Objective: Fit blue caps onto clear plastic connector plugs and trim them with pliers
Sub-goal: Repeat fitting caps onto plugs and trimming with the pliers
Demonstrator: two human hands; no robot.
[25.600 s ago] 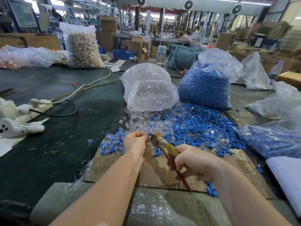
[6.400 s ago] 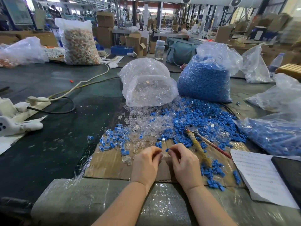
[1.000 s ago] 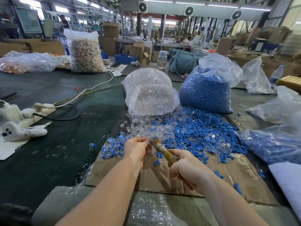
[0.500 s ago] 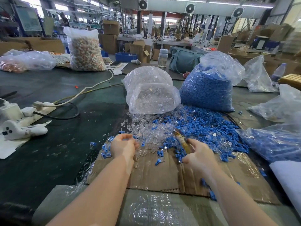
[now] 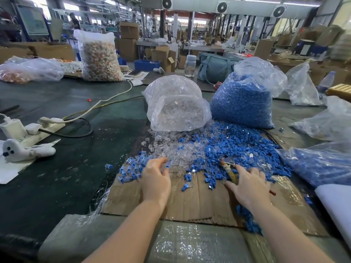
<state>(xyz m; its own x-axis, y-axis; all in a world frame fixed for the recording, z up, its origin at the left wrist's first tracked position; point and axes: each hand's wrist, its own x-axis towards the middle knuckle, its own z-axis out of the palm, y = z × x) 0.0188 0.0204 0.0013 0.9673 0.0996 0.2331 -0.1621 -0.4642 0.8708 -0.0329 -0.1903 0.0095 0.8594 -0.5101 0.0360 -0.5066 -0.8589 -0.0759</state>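
The pliers (image 5: 228, 170) lie on the cardboard sheet (image 5: 199, 200) at the near edge of the loose blue caps (image 5: 245, 147), their long axis running from the metal nose, which points away and slightly left into the pile, back toward the person and to the right, where a red handle tip shows past the right hand (image 5: 248, 186). That hand rests over the yellow-wrapped handles with its fingers spread and fairly straight (whether any finger actually curls under a handle cannot be told). The left hand (image 5: 156, 180) reaches into the loose clear plugs (image 5: 171, 150), fingers loosely bent at the heap's edge, with a blue piece showing by its fingertips; whether it pinches one cannot be told.

Behind the spill, a clear bag (image 5: 176, 105) holds more clear plugs, its mouth facing the pile. Just beside it on the right, a taller bag (image 5: 245, 99) stands packed with blue caps. A third bag (image 5: 319, 164) of blue parts lies at the right edge.
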